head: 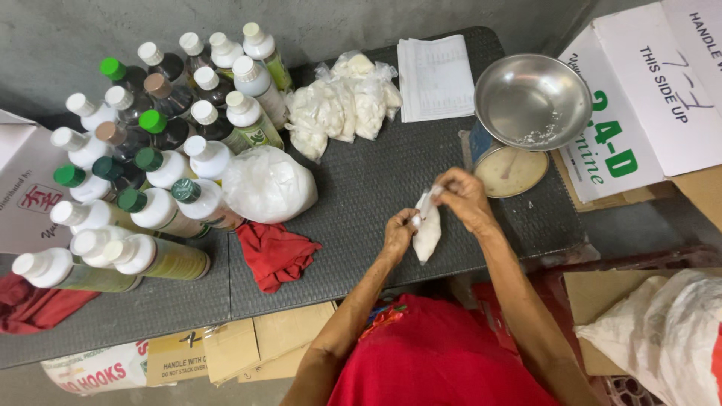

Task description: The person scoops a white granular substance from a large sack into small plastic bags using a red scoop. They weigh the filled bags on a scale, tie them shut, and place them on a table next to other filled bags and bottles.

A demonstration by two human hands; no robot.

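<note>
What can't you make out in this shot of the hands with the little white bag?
- Head view: how the small white bag is closed at the top, covered by the left hand and right hand.
- The scale dial, partly under the metal bowl, too small to read.
- The cardboard box, cut off by the right edge.
- The paper sheets, print too small.

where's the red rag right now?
In the head view, the red rag lies on the dark table, left of the hands, just below the big white bag and beside the bottles.
</note>
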